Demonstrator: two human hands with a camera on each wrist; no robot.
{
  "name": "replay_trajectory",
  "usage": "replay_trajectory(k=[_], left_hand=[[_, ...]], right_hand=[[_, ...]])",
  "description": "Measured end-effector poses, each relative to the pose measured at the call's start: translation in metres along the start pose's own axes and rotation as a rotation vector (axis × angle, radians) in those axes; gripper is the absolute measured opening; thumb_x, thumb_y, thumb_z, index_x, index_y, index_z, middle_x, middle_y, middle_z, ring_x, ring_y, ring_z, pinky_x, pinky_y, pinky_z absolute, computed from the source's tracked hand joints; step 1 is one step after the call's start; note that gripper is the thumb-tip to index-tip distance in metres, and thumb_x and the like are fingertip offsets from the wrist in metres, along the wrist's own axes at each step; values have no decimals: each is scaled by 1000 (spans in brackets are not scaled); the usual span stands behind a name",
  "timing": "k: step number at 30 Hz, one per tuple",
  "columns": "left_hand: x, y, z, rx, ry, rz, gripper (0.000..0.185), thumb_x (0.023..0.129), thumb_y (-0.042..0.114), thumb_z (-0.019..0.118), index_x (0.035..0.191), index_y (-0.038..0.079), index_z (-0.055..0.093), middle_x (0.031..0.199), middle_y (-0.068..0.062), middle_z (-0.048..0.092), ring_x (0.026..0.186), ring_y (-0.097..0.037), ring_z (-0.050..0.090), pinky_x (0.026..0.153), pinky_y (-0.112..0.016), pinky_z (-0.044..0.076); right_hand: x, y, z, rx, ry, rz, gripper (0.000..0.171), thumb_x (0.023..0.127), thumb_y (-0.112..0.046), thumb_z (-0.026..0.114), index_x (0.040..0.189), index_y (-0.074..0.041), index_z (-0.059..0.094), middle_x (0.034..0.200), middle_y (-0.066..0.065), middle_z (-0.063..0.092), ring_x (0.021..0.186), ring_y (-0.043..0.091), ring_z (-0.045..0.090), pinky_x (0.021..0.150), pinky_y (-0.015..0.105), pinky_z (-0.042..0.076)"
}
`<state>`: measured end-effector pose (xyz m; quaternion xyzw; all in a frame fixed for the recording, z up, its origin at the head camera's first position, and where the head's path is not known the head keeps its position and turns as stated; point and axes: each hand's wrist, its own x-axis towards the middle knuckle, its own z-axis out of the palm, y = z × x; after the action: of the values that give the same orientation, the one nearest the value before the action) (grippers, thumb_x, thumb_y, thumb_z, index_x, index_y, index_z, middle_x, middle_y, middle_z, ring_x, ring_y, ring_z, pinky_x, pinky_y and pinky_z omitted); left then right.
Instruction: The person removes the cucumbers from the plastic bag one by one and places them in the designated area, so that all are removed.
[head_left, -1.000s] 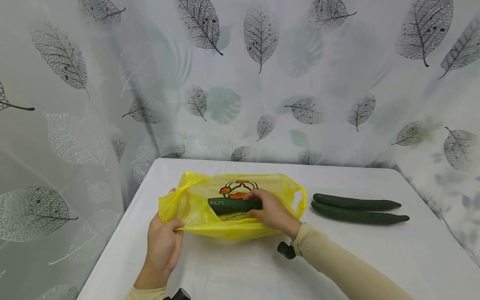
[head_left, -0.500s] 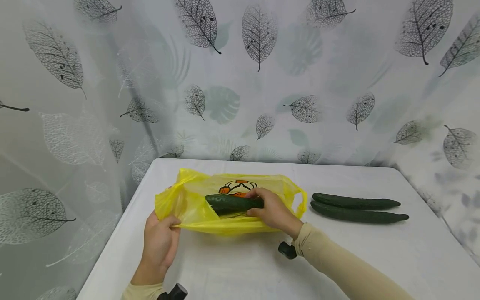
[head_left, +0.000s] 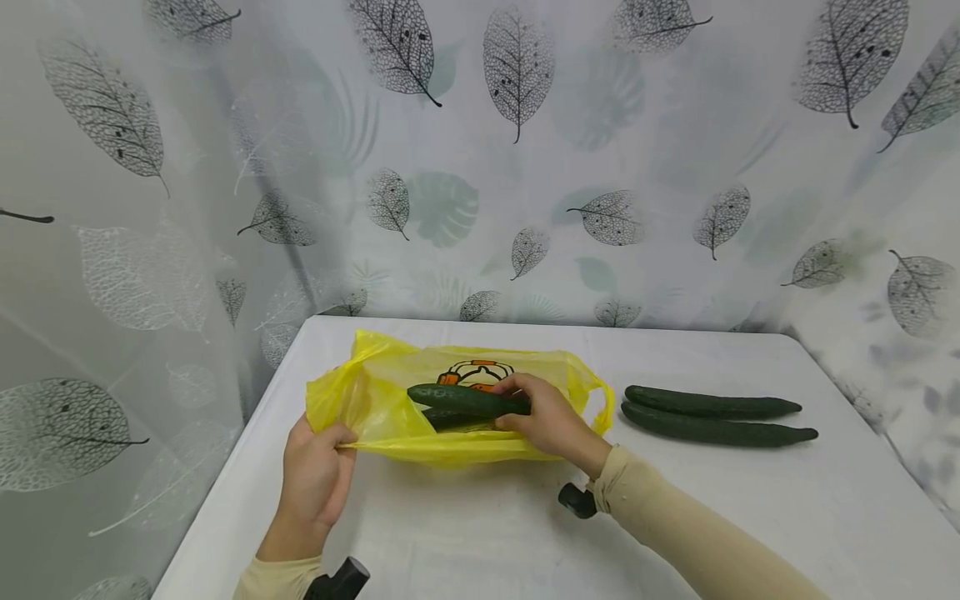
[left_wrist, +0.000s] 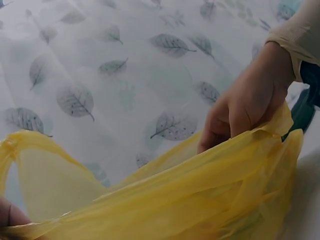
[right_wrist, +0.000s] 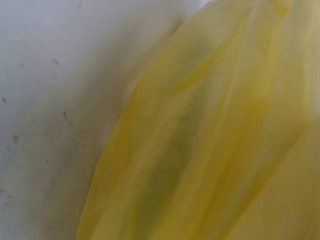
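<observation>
A yellow plastic bag (head_left: 450, 451) with an orange and black print lies on the table, its mouth spread. At its left edge my left hand (head_left: 315, 479) pinches the plastic between thumb and fingers. My right hand (head_left: 551, 421) reaches into the opening and grips the right end of a dark green cucumber (head_left: 457, 400). Beneath that one, a second cucumber (head_left: 442, 419) shows partly inside the bag. In the left wrist view, the bag (left_wrist: 200, 200) hides the fingertips of the right hand (left_wrist: 250, 105). A blurred green shape (right_wrist: 170, 170) shows through the plastic in the right wrist view.
Two more cucumbers, a rear one (head_left: 712, 403) and a front one (head_left: 716, 429), lie side by side on the white table (head_left: 465, 533), right of the bag. A leaf-patterned curtain (head_left: 465, 167) hangs behind the table and along its sides.
The gripped cucumber's left end has risen, and the cucumber beneath it has come into sight. My left hand has drawn the bag's edge slightly left. The two cucumbers on the table stay put.
</observation>
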<state>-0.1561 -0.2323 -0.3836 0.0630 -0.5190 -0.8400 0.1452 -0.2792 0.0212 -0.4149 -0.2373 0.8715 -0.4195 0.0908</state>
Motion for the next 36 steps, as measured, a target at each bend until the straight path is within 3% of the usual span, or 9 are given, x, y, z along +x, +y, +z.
replay_trajectory(k=[11,17,21,25,36], left_hand=[[0,-1,-1,17,24,-10,61,77,-18,25,135,-1,20,137,-14,23,127,-27,28,102,-31,32],[-2,-1,1,27,19,-24,65,77,-18,27,138,-1,17,140,-11,22,128,-25,27,102,-29,32],[-3,-1,2,36,18,-37,66,76,-18,27,139,0,16,141,-8,21,129,-23,26,102,-29,32],[-3,-2,3,38,20,-43,67,76,-18,27,139,0,17,141,-8,22,129,-23,27,102,-28,32],[-5,0,4,41,22,-51,67,76,-18,28,140,1,16,141,-7,22,128,-23,27,101,-28,33]], right_hand=[[-4,-8,-5,120,16,-71,35,78,-16,72,108,-26,59,105,-12,57,96,9,52,91,34,41],[-8,-23,-10,317,-24,-172,36,78,-15,71,111,-19,59,111,-5,58,101,14,55,87,34,46],[-17,-49,-22,480,-44,-188,35,79,-6,69,111,-8,58,112,7,58,102,25,56,86,38,48],[-24,-69,-35,598,-46,-187,33,79,-2,68,110,-4,57,113,11,57,103,29,57,82,38,51],[-26,-73,-78,815,-11,-235,43,83,-5,63,124,-4,49,125,17,45,114,31,48,92,40,44]])
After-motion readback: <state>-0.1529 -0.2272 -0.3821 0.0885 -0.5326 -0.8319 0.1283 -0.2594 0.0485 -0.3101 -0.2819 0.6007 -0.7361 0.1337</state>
